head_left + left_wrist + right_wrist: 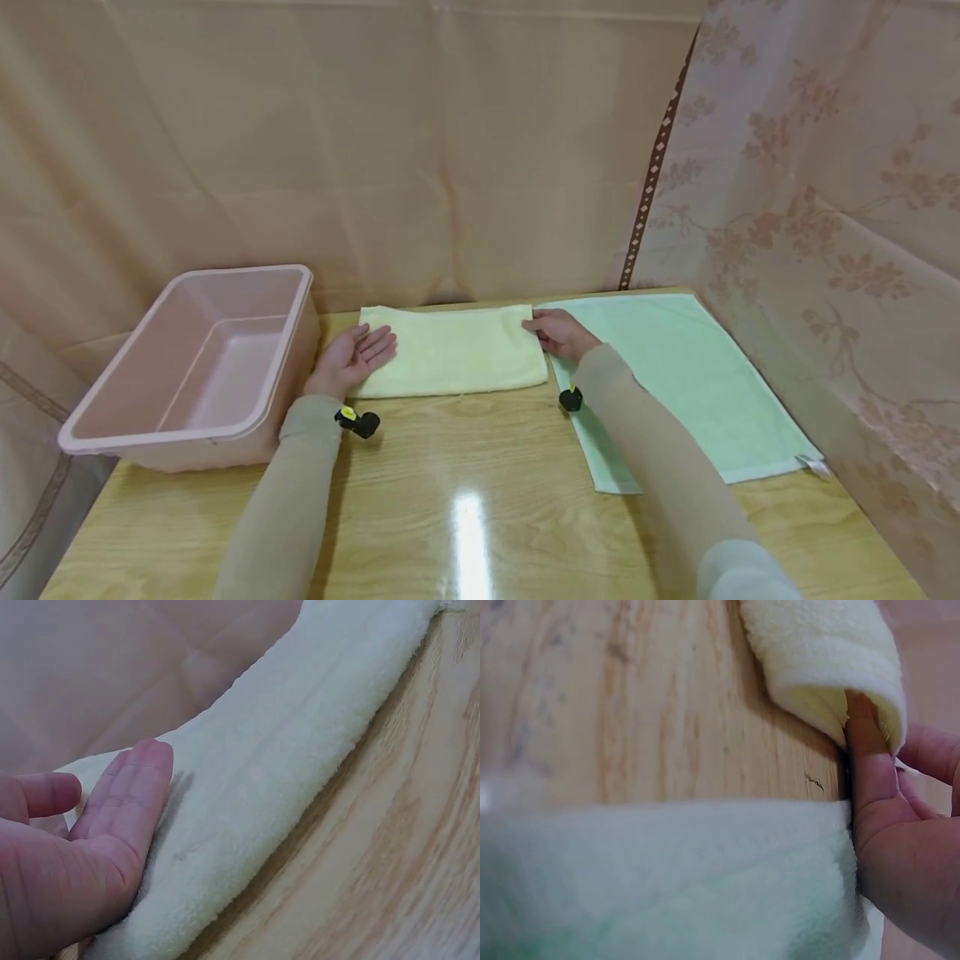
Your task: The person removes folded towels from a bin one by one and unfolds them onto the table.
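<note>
A folded pale yellow towel (457, 350) lies on the table near its back edge. My left hand (354, 358) rests at the towel's left end, palm turned up and fingers extended; in the left wrist view its fingers (131, 787) lie against the cloth. At the opposite end my right hand (561, 332) pinches the towel's edge. One digit (870, 761) reaches inside the fold in the right wrist view, with other fingers outside it. Beneath and beside the right hand spreads a light green towel (675, 375), laid flat.
On the left stands a pink plastic basin (288, 375) with nothing visible inside. The wooden table (420, 492) reflects a bright light at the front. A beige curtain (375, 150) hangs behind, and a floral curtain (840, 217) borders the right side.
</note>
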### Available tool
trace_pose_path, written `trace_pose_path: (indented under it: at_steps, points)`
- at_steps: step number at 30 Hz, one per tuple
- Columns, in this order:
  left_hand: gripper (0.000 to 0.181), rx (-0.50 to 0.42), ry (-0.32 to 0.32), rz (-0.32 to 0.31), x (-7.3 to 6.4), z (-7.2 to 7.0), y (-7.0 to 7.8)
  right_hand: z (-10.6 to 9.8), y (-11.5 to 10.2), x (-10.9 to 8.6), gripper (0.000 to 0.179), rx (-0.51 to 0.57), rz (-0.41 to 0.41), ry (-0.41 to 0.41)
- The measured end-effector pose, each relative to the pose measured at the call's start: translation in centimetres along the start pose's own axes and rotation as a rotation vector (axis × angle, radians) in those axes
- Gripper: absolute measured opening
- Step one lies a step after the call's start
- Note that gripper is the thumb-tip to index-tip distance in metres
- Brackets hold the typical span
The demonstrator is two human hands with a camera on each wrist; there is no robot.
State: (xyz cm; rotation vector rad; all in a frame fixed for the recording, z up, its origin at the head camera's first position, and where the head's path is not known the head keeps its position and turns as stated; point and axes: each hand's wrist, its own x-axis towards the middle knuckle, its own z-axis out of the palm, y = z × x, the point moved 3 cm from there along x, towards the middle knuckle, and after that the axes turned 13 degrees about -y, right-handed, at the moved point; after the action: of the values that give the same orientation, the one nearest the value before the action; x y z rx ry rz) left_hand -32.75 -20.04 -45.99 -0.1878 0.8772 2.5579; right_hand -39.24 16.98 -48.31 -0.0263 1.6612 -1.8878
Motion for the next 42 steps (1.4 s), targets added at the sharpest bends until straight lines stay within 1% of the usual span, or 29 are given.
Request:
trace_pose_path:
  at_steps: [3,5,7,10,13,16,17,20,23,25,27,29,30,36,37,40,42]
  points:
    - [0.060,0.019,-0.007,0.020,0.0,0.0,0.1,0.0,-0.1,0.0,0.060,0.002,0.012,-0.005]
    - [0.063,0.017,-0.014,0.034,0.0,0.0,0.1,0.1,-0.1,0.1,0.064,0.002,0.020,-0.005]
    - [0.063,0.010,-0.025,0.049,0.1,0.0,0.1,0.0,-0.1,0.1,0.061,0.006,0.025,0.001]
    - [0.060,-0.005,-0.028,0.066,0.4,0.0,0.2,0.0,-0.1,0.2,0.047,0.016,0.019,0.012]
    - [0.055,-0.085,-0.020,0.065,0.6,0.0,0.2,0.0,-0.1,0.2,0.030,0.026,0.015,0.022]
    - [0.052,-0.203,-0.005,0.066,0.7,0.0,0.1,0.1,0.0,0.1,0.019,0.024,0.013,0.019]
    - [0.052,-0.252,-0.006,0.067,0.7,0.1,0.1,0.1,0.0,0.1,0.018,0.023,0.013,0.017]
    - [0.052,-0.332,-0.001,0.077,0.6,0.2,0.2,0.2,0.0,0.0,0.020,0.026,0.008,0.012]
    - [0.049,-0.377,0.007,0.081,0.4,0.4,0.2,0.1,0.0,-0.1,0.023,0.038,0.003,0.020]
    - [0.041,-0.379,0.014,0.084,0.3,0.5,0.2,0.0,0.0,-0.1,0.025,0.046,-0.003,0.026]
    - [0.030,-0.364,0.008,0.083,0.2,0.6,0.1,0.0,-0.1,-0.1,0.026,0.051,-0.013,0.027]
    - [0.021,-0.324,-0.004,0.078,0.0,0.9,0.0,0.0,-0.1,-0.2,0.026,0.057,-0.026,0.024]
    - [0.018,-0.290,-0.007,0.073,-0.1,1.0,-0.1,0.0,-0.1,-0.3,0.025,0.063,-0.032,0.022]
    - [0.018,-0.107,-0.028,0.010,-0.8,1.6,-1.2,0.3,-0.9,-1.2,0.019,0.094,-0.063,-0.021]
    - [0.016,-0.079,-0.033,0.001,-0.9,1.7,-1.5,0.4,-1.1,-1.4,0.018,0.095,-0.063,-0.030]
    - [0.015,0.011,-0.047,-0.008,-1.4,2.3,-2.2,0.4,-1.6,-1.9,0.016,0.100,-0.053,-0.044]
    - [0.014,0.055,-0.050,-0.013,-1.8,2.7,-2.6,0.5,-1.9,-2.3,0.016,0.089,-0.046,-0.052]
